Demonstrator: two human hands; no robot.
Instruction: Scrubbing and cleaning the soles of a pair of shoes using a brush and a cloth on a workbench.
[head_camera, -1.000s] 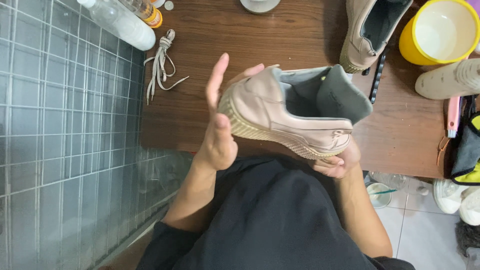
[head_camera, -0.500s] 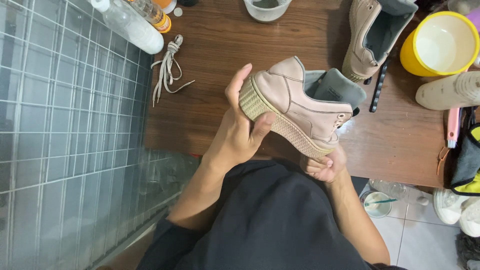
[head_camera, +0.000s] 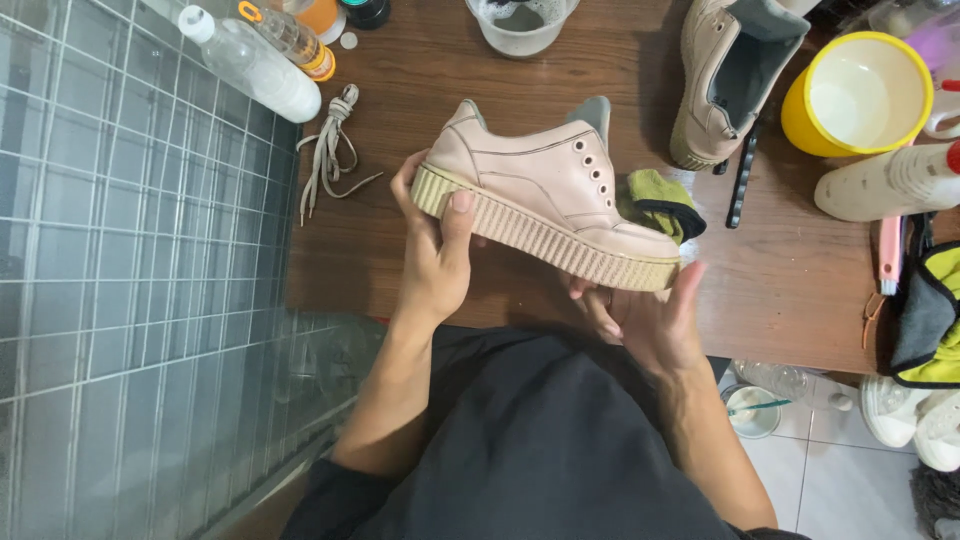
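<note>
A pale pink platform shoe (head_camera: 540, 190) without laces is held side-on above a brown wooden table (head_camera: 420, 270), its ribbed cream sole facing me. My left hand (head_camera: 432, 250) grips the heel end, thumb pressed on the sole. My right hand (head_camera: 645, 315) supports the toe end from below, fingers spread under the sole. A green cloth (head_camera: 660, 200) lies on the table just behind the shoe's toe.
The matching shoe (head_camera: 725, 75) lies at the back. A bundle of laces (head_camera: 330, 150), plastic bottles (head_camera: 255, 65), a clear cup (head_camera: 520, 25), a yellow bucket (head_camera: 860, 95), a white bottle (head_camera: 890, 180) and a black brush (head_camera: 742, 180) surround it. Grey tiled wall to the left.
The shoe has been turned from showing its opening to lying side-on with the sole toward me. My left hand moved to the heel; my right hand opened under the toe.
</note>
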